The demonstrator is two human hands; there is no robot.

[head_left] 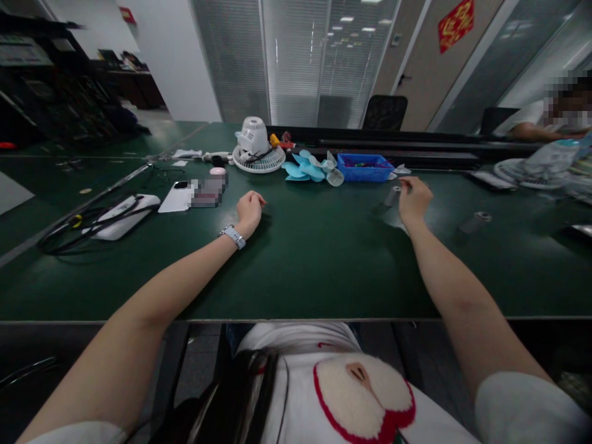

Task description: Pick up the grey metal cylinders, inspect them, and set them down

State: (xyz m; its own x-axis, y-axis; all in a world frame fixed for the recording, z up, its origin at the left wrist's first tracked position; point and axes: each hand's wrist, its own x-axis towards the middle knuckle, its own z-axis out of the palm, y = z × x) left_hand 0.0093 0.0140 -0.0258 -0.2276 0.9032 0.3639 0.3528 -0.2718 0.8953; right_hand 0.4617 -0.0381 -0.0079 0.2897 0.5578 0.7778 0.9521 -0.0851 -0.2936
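Note:
My left hand (250,210) lies loosely curled on the green tabletop (324,246), its wrist wearing a grey watch (232,236); nothing shows in its fingers. To the right, my right hand (415,198) is raised slightly, fingertips closed together; whatever they hold, if anything, is hidden. A small metal cylinder (392,196) stands just beside it, partly behind the hand. A similar cylinder (476,221) is farther right. Light blue fan blades (304,166) and a blue tray (364,168) with small items in it sit beyond my hands. Left of them is a white fan body (253,139) on its grille (259,160).
At left lie a white device (123,217) with a black cable (60,250) and a white phone (176,197). Black rails (398,145) run along the back. Another fan part (541,165) rests at right, near a seated person (527,126).

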